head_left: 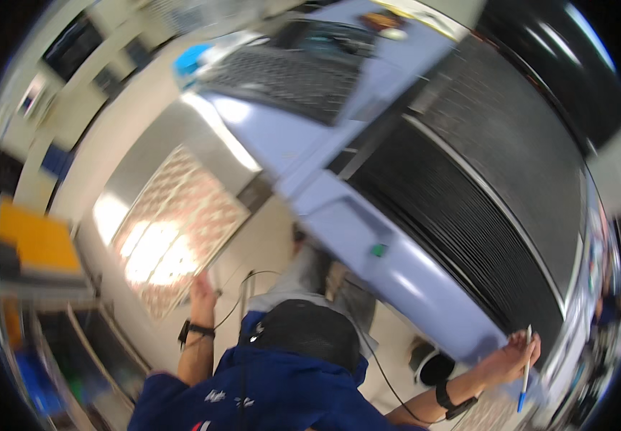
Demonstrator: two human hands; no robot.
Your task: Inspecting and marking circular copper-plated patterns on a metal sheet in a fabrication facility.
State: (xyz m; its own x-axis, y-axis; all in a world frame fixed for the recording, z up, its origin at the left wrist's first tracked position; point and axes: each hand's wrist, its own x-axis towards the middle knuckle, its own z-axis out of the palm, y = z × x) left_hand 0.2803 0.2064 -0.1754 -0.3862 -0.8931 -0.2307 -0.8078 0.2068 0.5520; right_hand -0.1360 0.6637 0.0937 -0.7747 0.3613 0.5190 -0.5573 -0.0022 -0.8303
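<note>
My left hand [202,293] is at the near edge of a glossy sheet [217,208] with a repeating pinkish-brown pattern, and its fingers appear to close on that edge. Strong light glares off part of the sheet, and the far part overlaps a bare metal surface [156,133]. Out to the right, my right hand [510,361] grips a slim white pen [526,370] with a blue end pointing down. This hand is by the near right corner of a black ribbed machine bed [454,223]. Another patterned sheet [486,414] shows partly below my right forearm.
A lavender-blue machine ledge [411,273] runs along the ribbed bed, with a small green piece [378,250] on it. A black keyboard [281,79] lies farther off. Shelving [87,352] stands at left, below an orange panel [37,237]. A thin cable [378,359] hangs near my body.
</note>
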